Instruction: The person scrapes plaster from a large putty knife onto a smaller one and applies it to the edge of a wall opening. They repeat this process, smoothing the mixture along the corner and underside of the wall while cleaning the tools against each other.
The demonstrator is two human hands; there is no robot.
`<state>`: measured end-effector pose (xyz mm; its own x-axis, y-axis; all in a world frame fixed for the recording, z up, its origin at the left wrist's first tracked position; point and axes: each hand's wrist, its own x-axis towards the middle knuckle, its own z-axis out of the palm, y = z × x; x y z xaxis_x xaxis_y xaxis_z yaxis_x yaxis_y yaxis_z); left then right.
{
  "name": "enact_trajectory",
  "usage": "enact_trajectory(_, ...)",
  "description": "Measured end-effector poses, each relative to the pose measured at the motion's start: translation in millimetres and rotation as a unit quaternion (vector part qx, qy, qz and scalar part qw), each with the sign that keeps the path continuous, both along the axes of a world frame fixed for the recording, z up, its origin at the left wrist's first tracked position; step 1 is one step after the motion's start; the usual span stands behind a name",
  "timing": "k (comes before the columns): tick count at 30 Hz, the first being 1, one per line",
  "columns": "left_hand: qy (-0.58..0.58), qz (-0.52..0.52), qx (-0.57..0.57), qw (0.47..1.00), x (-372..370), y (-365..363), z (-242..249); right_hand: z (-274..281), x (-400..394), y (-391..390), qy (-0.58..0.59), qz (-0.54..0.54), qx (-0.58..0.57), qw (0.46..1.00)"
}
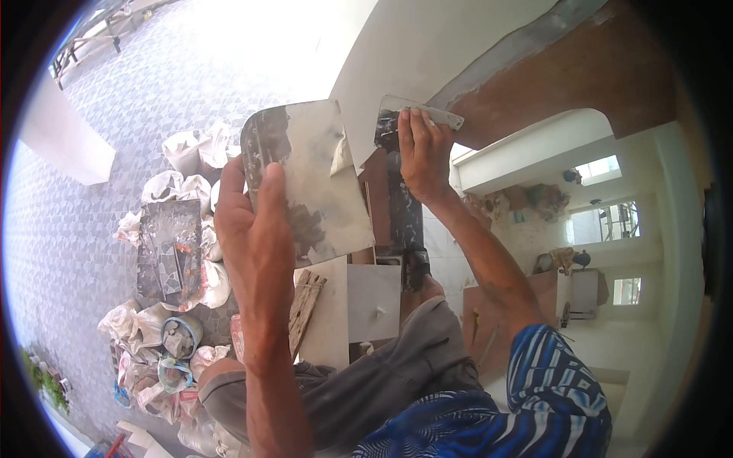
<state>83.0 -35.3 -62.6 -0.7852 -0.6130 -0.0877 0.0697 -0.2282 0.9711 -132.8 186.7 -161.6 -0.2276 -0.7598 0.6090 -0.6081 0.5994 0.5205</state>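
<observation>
Gripped in the left hand (256, 229) is a broad, flat grey metal plastering plate smeared with dried filler (313, 179), the thumb laid across its face and the fingers wrapped behind its lower edge; the plate is held tilted, just left of the white wall edge. Clenched in the right hand (422, 156) is a narrower flat steel trowel blade with white putty on it (418, 114), pressed flat against the white plastered wall surface (427, 53), beside the bare reddish-brown unplastered patch of wall (580, 69). The two tools are near each other but apart. Seen far below, on the blue patterned tiled floor (99, 191), are crumpled white cement sacks (187, 149), a dirty grey mixing tray (169, 248) and a small round bucket (182, 336). A blue-and-white striped sleeve (557, 374) covers the right upper arm, and grey trousers (389, 374) are visible beneath.
</observation>
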Motion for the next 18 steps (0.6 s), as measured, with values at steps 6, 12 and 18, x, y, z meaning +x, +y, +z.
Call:
enact_trajectory(6,-0.032,0.020,0.014,0.999,1,6,7,-33,18,5,-0.099,0.013,0.031,0.994)
enact_trajectory(12,-0.023,0.012,0.016,1.000,-2,0,-9,-18,60,19,-0.415,0.074,-0.111,0.900)
enact_trajectory(18,0.006,0.000,0.149,0.989,-17,9,-36,71,102,27,-0.655,0.019,-0.320,0.684)
